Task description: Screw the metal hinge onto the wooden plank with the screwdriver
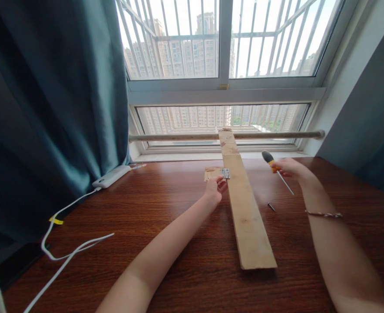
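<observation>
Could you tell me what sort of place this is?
Probably a room in a high-rise flat: a wooden desk under a barred window facing apartment towers, teal curtains, and a charger block with white cables.

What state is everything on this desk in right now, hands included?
Long wooden plank: lying flat, far end propped on the rail.
Small wooden block: flat beside the plank.
Hinge: opened flat across block and plank.
Left hand: touching the block.
Right hand: closed on the screwdriver, raised off the desk.
Screw: loose on the desk.
Power bank: cable plugged in.
</observation>
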Action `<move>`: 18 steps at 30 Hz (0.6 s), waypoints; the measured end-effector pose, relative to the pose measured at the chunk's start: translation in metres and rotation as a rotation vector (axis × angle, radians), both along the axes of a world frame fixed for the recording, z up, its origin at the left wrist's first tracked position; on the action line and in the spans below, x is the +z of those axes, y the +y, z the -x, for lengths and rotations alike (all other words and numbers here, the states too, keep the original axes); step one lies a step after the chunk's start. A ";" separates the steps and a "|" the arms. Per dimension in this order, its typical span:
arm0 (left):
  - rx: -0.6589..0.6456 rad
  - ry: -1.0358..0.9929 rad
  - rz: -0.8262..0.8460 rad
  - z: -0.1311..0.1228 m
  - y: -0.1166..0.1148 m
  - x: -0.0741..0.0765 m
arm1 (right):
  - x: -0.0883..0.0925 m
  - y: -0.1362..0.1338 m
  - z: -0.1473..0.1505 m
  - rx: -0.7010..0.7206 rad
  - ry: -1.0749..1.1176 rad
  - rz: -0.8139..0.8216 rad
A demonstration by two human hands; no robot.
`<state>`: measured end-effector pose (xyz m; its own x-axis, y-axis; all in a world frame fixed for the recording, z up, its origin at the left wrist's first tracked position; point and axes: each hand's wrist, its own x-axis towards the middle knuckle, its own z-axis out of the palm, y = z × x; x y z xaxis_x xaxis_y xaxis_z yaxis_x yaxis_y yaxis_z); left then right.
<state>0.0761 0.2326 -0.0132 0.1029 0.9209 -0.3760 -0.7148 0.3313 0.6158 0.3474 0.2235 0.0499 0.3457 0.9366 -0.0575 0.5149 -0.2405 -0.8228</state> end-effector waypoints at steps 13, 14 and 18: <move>-0.001 0.024 0.009 -0.001 -0.002 0.004 | 0.028 -0.013 0.066 0.118 0.866 -0.462; 0.000 0.024 0.012 0.000 -0.002 0.004 | 0.025 -0.011 0.071 0.116 0.858 -0.452; 0.008 0.022 0.011 0.000 -0.003 0.004 | 0.018 -0.007 0.085 0.102 0.827 -0.421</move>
